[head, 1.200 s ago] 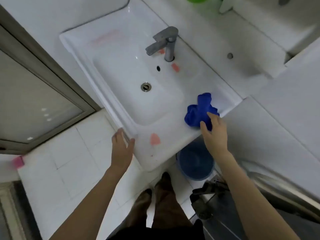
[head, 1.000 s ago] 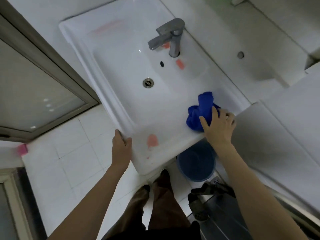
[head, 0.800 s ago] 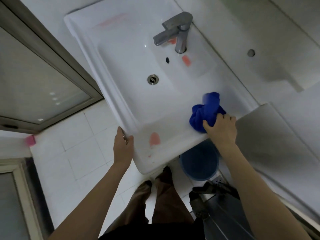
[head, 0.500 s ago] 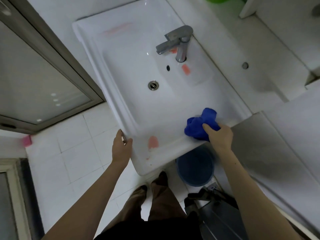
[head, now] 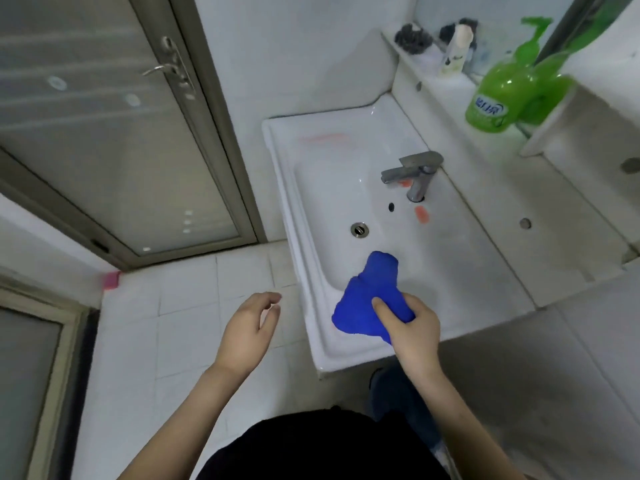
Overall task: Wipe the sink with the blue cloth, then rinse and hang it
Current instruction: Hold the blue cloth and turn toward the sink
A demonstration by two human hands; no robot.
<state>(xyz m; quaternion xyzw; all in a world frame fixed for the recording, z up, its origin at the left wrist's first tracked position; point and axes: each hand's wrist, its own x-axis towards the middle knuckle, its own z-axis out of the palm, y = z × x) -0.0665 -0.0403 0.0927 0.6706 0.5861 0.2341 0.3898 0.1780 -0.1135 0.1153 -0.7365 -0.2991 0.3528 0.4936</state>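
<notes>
Gripping the bunched blue cloth (head: 367, 299) in the right hand (head: 412, 332), a person presses it on the white sink (head: 311, 216) near its front rim, low centre of the frame. The left hand (head: 247, 332) hovers empty over floor tiles, fingers loosely curled. A green soap bottle (head: 498, 95) stands upper right beyond the tap (head: 414, 173).

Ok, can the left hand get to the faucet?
Likely yes: the left hand is empty beside the sink, with bare basin between it and the faucet; the blue cloth lies nearer the front.
</notes>
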